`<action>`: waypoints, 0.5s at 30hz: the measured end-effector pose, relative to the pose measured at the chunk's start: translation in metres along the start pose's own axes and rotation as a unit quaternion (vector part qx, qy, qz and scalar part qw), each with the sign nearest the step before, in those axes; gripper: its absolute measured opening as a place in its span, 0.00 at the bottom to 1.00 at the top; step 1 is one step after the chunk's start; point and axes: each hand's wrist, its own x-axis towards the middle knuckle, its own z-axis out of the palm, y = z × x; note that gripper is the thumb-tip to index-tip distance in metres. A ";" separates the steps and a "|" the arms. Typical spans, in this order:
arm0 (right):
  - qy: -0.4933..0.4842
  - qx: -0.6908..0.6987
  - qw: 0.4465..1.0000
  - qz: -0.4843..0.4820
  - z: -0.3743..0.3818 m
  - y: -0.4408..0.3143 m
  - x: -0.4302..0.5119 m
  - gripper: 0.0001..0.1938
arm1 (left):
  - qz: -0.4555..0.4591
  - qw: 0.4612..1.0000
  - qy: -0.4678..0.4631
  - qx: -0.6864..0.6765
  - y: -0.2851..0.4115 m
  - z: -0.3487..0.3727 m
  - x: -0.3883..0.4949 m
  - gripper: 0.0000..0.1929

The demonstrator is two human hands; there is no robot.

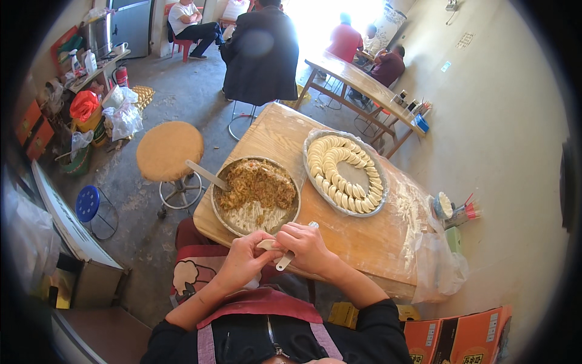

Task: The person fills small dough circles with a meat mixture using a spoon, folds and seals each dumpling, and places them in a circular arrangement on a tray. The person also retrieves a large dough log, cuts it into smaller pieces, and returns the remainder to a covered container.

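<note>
My left hand (248, 257) pinches a folded dumpling (266, 245) at the table's near edge. The fingers of my right hand (305, 245) meet it from the other side. A utensil with a pale, holed handle (285, 261) is tucked in my right hand; its shiny far end shows beyond the knuckles and the rest is hidden. Just past my hands stands a round metal bowl of minced filling (259, 184), partly scraped out, with a flat-handled tool (207, 174) leaning on its left rim. Rows of shaped dumplings (334, 157) curve around a plastic-lined round tray (384, 191) on the right.
Flour (409, 214) dusts the wooden table (254, 136)'s right side, near a small bowl of white powder (442, 205) and a plastic bag (439, 266). A round stool (170, 150) stands left. Several people sit beyond, one in a dark jacket (261, 54). Orange cartons (459, 336) lie lower right.
</note>
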 end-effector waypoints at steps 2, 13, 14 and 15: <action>0.007 0.011 1.000 0.008 -0.003 -0.003 0.003 0.13 | 0.011 1.000 0.009 -0.011 -0.002 0.000 0.000 0.09; -0.011 0.088 0.992 0.085 -0.007 -0.002 -0.003 0.10 | 0.008 0.999 0.035 -0.024 0.016 0.009 -0.003 0.10; -0.037 0.092 0.993 0.068 -0.006 0.005 -0.006 0.10 | 0.015 0.999 0.027 -0.008 0.011 0.009 -0.003 0.10; -0.033 0.072 0.995 0.053 -0.007 0.002 -0.007 0.11 | 0.024 0.999 0.021 0.008 0.003 0.007 -0.002 0.09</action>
